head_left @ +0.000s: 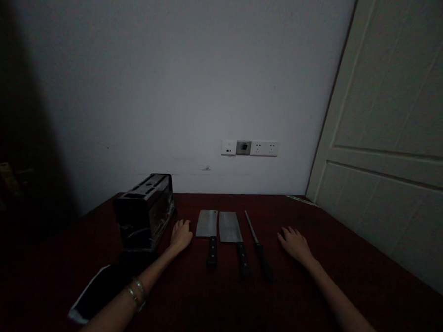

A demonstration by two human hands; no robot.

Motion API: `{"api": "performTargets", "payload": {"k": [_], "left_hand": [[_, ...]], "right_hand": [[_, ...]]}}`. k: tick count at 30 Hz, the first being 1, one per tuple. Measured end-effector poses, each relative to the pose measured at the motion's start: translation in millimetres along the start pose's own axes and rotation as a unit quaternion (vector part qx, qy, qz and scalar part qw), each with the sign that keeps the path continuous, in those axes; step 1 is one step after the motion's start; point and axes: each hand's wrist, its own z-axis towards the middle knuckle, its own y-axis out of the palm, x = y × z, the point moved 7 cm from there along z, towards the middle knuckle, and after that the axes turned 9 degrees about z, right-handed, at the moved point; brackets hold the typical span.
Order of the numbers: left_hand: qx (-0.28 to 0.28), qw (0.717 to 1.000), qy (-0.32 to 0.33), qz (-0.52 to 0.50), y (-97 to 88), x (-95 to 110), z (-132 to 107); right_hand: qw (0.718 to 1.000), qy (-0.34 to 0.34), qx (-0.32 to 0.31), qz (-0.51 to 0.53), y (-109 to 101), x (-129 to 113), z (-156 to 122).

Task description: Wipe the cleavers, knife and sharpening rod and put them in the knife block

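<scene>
Two cleavers with black handles lie side by side on the dark red table (pixel 349 272), the left cleaver (pixel 208 229) and the right cleaver (pixel 232 235), blades pointing away from me. A thin sharpening steel (pixel 256 242) lies to their right. My left hand (pixel 181 234) rests palm down on the table between a black knife block (pixel 145 211) and the left cleaver, fingers loosely curled and holding nothing. My right hand (pixel 295 243) lies flat on the table right of the steel, fingers stretched out, empty.
The room is dim. A white wall with a row of sockets (pixel 249 147) stands behind the table, and a white door (pixel 397 145) closes the right side. A dark flat object with a white edge (pixel 99 291) lies near my left forearm.
</scene>
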Motion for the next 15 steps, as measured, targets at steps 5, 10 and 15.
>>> {"api": "performTargets", "payload": {"k": [5,10,15], "left_hand": [[-0.003,1.000,-0.009,-0.004,0.9,-1.5,0.7],[-0.002,1.000,0.001,-0.017,2.5,-2.8,2.7],[0.000,0.999,0.009,-0.034,-0.8,-2.2,2.9]], "right_hand": [[1.000,0.001,0.003,-0.002,-0.6,-0.9,-0.7],[1.000,0.003,0.005,-0.002,1.2,0.2,-0.5],[1.000,0.003,0.004,0.000,1.5,0.4,-0.5]]}}
